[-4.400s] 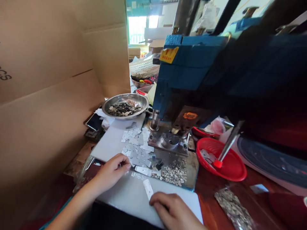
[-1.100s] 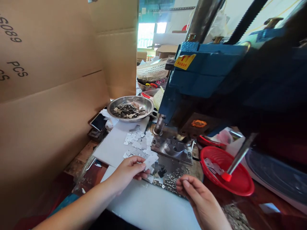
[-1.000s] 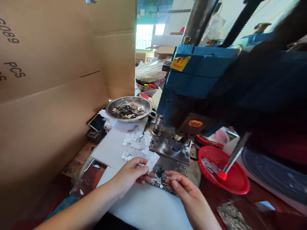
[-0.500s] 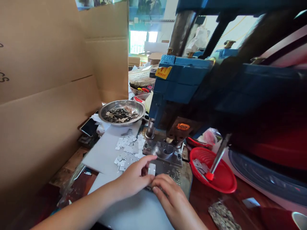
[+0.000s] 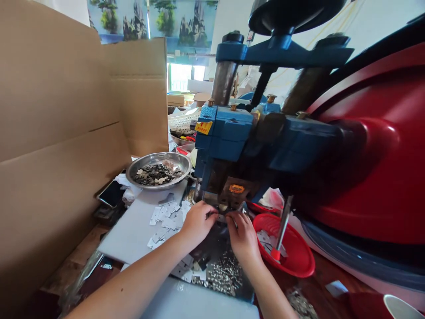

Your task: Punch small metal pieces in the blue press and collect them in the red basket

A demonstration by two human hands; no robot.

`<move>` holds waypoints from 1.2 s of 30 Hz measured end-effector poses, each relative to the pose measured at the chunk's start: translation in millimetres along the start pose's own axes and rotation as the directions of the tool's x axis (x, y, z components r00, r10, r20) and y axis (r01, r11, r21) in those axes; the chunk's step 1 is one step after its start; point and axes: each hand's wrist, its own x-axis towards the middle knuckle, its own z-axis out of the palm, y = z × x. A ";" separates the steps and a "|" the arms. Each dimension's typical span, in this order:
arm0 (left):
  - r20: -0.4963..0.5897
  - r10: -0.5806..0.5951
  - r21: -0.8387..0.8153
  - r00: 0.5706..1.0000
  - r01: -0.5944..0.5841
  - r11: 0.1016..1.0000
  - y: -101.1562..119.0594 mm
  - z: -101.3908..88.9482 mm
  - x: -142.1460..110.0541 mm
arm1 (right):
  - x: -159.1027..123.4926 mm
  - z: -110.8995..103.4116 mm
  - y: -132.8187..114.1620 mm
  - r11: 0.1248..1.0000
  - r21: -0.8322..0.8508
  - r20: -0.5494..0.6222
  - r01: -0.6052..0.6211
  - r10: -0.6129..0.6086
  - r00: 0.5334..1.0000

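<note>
a yellow label point(image 5: 203, 128) and orange label point(image 5: 237, 189) on the press point(image 5: 232, 148) are illegible.

Reachable from the front over the near white board point(image 5: 202, 303), but walled by cardboard point(image 5: 63, 106) at left, overhung by the blue press point(image 5: 229, 137), flanked right by a red basket point(image 5: 300, 261).

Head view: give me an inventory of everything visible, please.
Press: one, blue, centre
Round part: one, red, right
Cardboard: one box, brown, left
Boards: two, white, front and left of press
Flat pieces: many, silver-grey, mostly on left board
Tiny parts: many, silvery, below hands
Bowl: one, silver, behind left board
Basket: one, red, right of hands
Phone: one, dark, left of bowl
Background clutter: uncountable
Left hand: one, bare, at press
Right hand: one, bare, at press
</note>
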 end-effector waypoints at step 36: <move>0.102 -0.063 -0.172 0.993 0.080 0.982 -11.5 -1.2 14.3 | -6.3 -2.6 -15.9 0.875 -0.403 0.159 0.267 -0.221 0.962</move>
